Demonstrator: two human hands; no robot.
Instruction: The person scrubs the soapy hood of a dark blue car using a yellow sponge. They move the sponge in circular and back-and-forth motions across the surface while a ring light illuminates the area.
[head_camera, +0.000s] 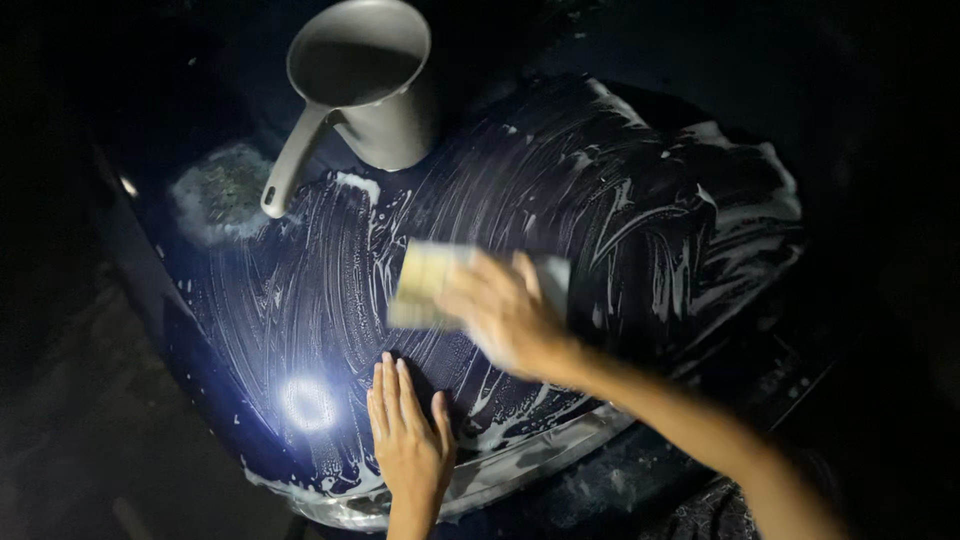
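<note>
Grey jug sits upper left on the soapy dark car panel, handle toward you, within reach. Your left hand lies flat, fingers together, bracing you. Your right hand, blurred, fingers spread, presses the yellow sponge mid-panel.

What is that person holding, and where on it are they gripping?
The right hand holds a blurred yellowish sponge, fingers laid over its right end, on the soapy dark car panel. The left hand holds nothing; it lies flat on the panel.
</note>
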